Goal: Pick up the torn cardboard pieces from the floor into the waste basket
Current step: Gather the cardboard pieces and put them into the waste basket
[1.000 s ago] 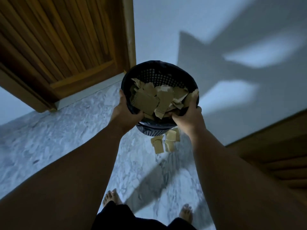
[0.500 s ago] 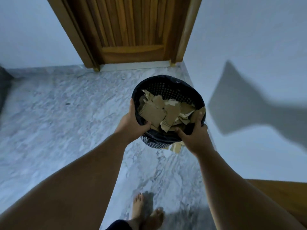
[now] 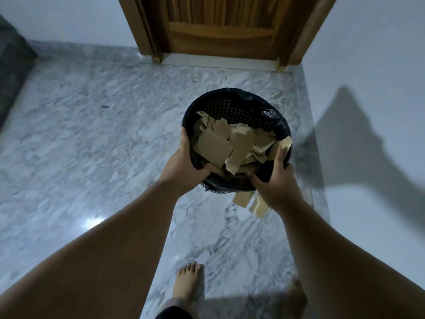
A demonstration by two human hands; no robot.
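I hold a black perforated waste basket (image 3: 232,107) with a black liner above the marble floor. Several torn brown cardboard pieces (image 3: 213,147) fill it. My left hand (image 3: 181,171) grips the rim on the left, thumb inside. On the right my right hand (image 3: 276,183) grips the near rim, thumb over the edge. A few more cardboard pieces (image 3: 250,202) show just under the basket beside my right wrist; I cannot tell whether they lie on the floor or hang below it.
A wooden door (image 3: 220,26) in its frame stands ahead. A white wall (image 3: 368,65) runs along the right. Grey marble floor (image 3: 92,134) spreads to the left, with a dark object (image 3: 11,65) at the far left edge. My bare feet (image 3: 186,284) are below.
The view has swung so the door now sits straight ahead and more floor shows on the left. Both hands kept their grip on the basket.
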